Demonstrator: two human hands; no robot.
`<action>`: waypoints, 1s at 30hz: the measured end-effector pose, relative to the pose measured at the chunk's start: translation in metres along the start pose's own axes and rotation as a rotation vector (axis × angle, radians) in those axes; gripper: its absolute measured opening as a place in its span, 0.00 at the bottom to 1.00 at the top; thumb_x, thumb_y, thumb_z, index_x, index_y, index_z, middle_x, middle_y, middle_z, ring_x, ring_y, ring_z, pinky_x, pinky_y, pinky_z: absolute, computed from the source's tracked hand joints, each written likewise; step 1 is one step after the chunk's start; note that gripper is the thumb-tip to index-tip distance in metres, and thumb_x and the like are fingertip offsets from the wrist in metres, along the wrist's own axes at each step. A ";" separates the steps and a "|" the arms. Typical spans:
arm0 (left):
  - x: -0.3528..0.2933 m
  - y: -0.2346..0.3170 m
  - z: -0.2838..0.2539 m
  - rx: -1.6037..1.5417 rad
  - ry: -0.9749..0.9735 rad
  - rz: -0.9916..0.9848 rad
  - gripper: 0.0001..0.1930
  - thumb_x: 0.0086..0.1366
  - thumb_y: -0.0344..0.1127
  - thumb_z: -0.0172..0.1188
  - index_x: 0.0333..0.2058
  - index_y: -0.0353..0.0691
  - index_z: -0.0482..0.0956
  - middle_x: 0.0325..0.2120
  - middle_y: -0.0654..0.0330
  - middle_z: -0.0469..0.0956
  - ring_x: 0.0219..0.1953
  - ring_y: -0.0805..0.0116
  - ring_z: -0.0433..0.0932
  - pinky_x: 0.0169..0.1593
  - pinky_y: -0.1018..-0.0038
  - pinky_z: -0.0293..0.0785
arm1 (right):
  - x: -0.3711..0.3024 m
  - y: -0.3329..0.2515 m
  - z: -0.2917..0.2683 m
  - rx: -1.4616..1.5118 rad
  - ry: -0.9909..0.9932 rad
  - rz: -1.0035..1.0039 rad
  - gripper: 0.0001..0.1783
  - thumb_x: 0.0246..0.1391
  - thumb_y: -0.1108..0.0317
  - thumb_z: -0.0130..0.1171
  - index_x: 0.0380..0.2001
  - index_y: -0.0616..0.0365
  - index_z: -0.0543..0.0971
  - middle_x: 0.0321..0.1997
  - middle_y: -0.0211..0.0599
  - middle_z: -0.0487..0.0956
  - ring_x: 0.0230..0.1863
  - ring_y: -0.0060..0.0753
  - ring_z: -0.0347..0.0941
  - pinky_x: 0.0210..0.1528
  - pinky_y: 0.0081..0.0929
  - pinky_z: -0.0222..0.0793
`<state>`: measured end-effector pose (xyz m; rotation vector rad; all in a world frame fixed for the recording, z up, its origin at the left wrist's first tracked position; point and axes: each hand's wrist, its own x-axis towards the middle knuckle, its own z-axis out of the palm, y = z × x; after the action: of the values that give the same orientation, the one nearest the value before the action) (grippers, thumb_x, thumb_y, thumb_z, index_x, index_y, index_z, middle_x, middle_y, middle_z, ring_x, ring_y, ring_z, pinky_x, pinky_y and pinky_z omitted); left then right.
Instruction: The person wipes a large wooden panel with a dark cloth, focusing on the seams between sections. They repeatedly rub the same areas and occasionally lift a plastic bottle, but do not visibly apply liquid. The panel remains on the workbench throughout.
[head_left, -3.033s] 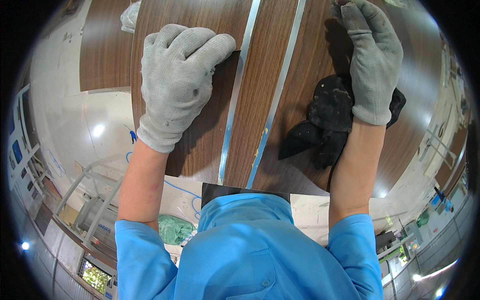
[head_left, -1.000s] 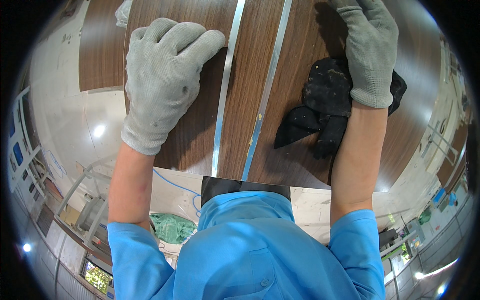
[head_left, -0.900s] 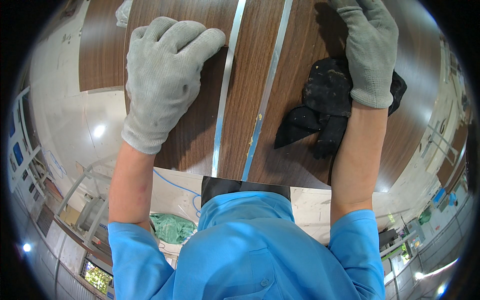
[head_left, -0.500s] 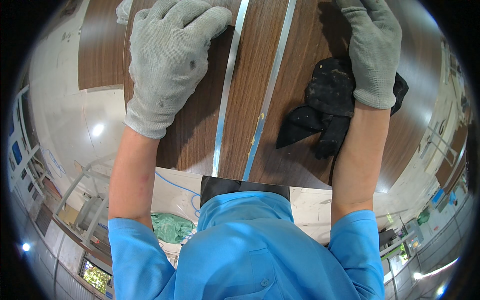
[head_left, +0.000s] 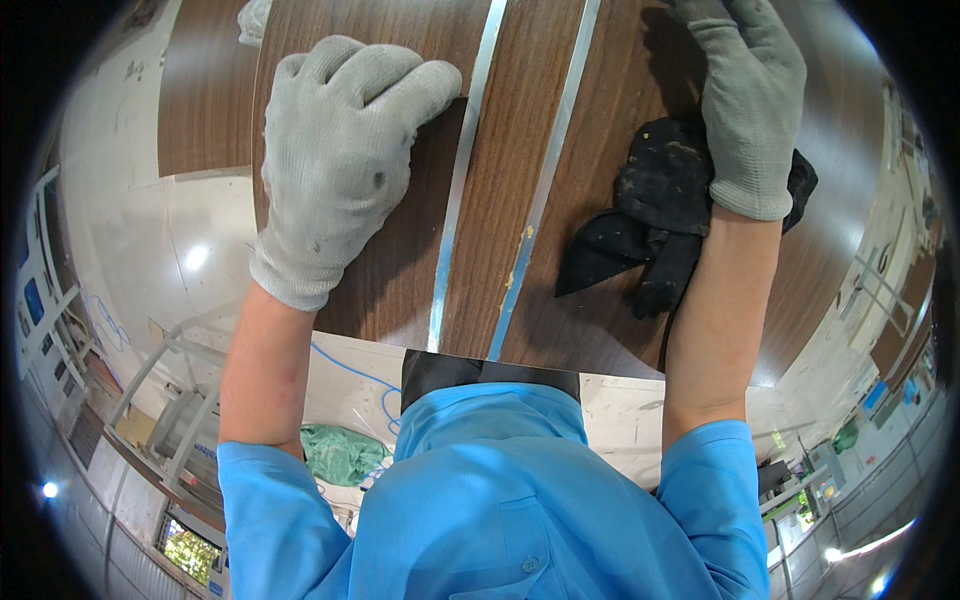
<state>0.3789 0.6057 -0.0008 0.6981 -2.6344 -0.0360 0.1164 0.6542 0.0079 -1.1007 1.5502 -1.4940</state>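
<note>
The left hand [head_left: 340,160], in a grey knit glove, lies palm down on a dark walnut-grain panel [head_left: 400,270], its fingers spread a little and curled at the tips, holding nothing. The right hand [head_left: 745,100], gloved the same way, presses flat with its fingers stretched out on a black rag [head_left: 655,225]; the fingertips run past the top edge of the view, so how far they bend cannot be told. The rag is crumpled under the heel of that hand and spills out toward the person along the inner side of the wrist (a few pale specks cling to it). It lies on the right part of the panel, just right of the nearer of 2 pale metal strips [head_left: 545,180] that run lengthwise down the board, side by side and apart; the left hand rests just left of the other strip. The panel's near edge ends above the person's blue shirt [head_left: 490,500]. Below the left forearm, a green bundle [head_left: 340,452] and a thin blue cord [head_left: 350,368] lie on the pale floor.
</note>
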 end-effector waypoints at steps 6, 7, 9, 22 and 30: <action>-0.020 0.013 -0.011 -0.075 -0.043 -0.047 0.17 0.47 0.28 0.64 0.39 0.51 0.84 0.33 0.71 0.79 0.38 0.67 0.77 0.43 0.65 0.69 | -0.001 0.000 0.000 0.015 0.005 0.027 0.08 0.66 0.64 0.64 0.40 0.58 0.83 0.31 0.21 0.80 0.30 0.13 0.74 0.33 0.15 0.71; -0.024 0.016 -0.013 -0.082 -0.045 -0.057 0.18 0.46 0.28 0.63 0.39 0.51 0.84 0.33 0.71 0.79 0.37 0.67 0.77 0.43 0.65 0.69 | -0.001 0.001 0.000 0.024 0.004 0.036 0.08 0.66 0.64 0.64 0.40 0.58 0.83 0.32 0.22 0.81 0.30 0.13 0.74 0.34 0.15 0.71; -0.034 0.021 -0.016 -0.096 -0.036 -0.058 0.18 0.46 0.30 0.63 0.38 0.51 0.84 0.32 0.71 0.78 0.37 0.66 0.76 0.43 0.65 0.68 | -0.002 0.004 0.001 -0.009 0.037 -0.047 0.08 0.66 0.64 0.64 0.40 0.58 0.83 0.32 0.22 0.81 0.31 0.13 0.74 0.35 0.15 0.71; -0.077 0.048 -0.037 -0.190 -0.121 -0.087 0.18 0.46 0.37 0.63 0.40 0.49 0.84 0.31 0.71 0.75 0.37 0.66 0.74 0.45 0.65 0.67 | 0.005 0.015 -0.010 0.022 -0.107 -0.111 0.10 0.67 0.65 0.63 0.43 0.61 0.83 0.36 0.25 0.83 0.37 0.15 0.76 0.43 0.15 0.72; -0.071 0.045 -0.024 -0.183 -0.023 -0.111 0.16 0.46 0.34 0.62 0.38 0.49 0.84 0.32 0.69 0.76 0.37 0.65 0.74 0.45 0.65 0.68 | 0.008 0.009 0.002 -0.058 -0.040 -0.184 0.09 0.67 0.65 0.63 0.41 0.59 0.83 0.34 0.24 0.81 0.36 0.15 0.74 0.41 0.16 0.70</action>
<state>0.4231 0.6813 -0.0008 0.7826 -2.5697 -0.3137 0.1145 0.6461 -0.0008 -1.3290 1.5065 -1.5457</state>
